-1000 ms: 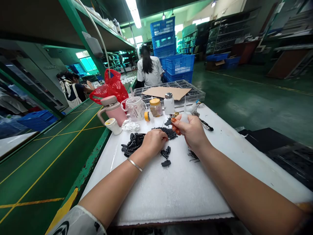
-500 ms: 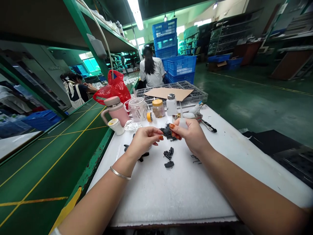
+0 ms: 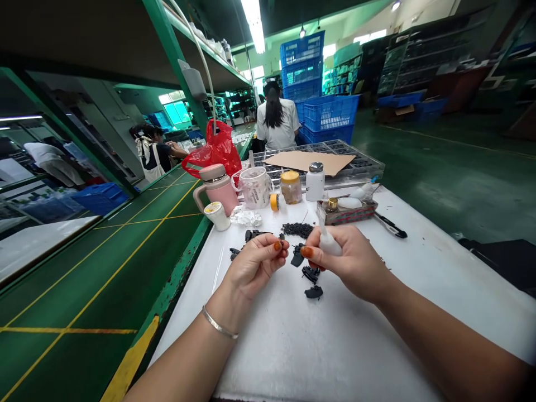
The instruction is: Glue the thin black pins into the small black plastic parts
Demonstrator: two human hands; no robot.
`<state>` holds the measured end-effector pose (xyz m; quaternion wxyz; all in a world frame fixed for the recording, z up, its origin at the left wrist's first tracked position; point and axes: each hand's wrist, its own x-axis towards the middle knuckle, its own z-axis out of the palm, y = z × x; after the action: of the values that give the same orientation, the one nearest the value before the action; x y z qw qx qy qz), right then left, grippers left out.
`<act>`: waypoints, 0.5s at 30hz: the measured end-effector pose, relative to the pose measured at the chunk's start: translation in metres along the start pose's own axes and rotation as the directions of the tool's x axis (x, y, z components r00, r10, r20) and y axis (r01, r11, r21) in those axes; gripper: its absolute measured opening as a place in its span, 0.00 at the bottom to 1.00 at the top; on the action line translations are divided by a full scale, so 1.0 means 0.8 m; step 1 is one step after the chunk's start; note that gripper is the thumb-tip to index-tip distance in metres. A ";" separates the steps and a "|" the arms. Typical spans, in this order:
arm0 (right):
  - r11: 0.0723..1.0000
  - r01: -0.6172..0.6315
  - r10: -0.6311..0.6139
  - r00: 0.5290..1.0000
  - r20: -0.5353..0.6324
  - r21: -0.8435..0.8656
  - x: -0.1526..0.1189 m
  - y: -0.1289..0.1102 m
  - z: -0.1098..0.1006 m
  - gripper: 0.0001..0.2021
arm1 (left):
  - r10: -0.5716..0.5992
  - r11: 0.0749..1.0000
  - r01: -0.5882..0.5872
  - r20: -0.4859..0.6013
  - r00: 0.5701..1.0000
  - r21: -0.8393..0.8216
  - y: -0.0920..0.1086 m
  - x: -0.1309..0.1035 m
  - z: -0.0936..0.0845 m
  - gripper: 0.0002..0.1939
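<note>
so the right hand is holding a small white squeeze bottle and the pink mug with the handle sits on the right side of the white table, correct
Not quite. The pink mug sits on the left side of the white table, by the green edge, as the head view shows. The rest holds: the right hand is holding a small white squeeze bottle.

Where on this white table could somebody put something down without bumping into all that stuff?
The white table is bare on the near side, between the forearms and below the left hand and right hand. There is also bare room right of the black pen. It is crowded at the far edge, around the pink mug, jars and black parts.
</note>
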<state>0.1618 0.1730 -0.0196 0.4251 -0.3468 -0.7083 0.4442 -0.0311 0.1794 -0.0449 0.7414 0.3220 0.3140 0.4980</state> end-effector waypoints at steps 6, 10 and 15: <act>1.000 -0.001 0.001 1.000 0.007 -0.016 -0.003 -0.002 0.002 0.15 | -0.009 1.000 0.010 0.044 0.999 -0.018 -0.003 -0.004 0.002 0.14; 1.000 -0.001 0.001 1.000 0.007 -0.012 -0.003 -0.004 0.003 0.15 | -0.023 0.999 0.024 0.043 0.999 -0.021 -0.004 -0.006 0.001 0.17; 1.000 0.000 0.000 1.000 0.014 -0.010 -0.005 -0.006 0.005 0.15 | -0.041 0.998 0.045 0.071 0.997 -0.046 -0.005 -0.006 0.001 0.14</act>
<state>0.1591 0.1666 -0.0170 0.4185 -0.3458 -0.7134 0.4431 -0.0300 0.1738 -0.0470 0.7699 0.3150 0.2828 0.4776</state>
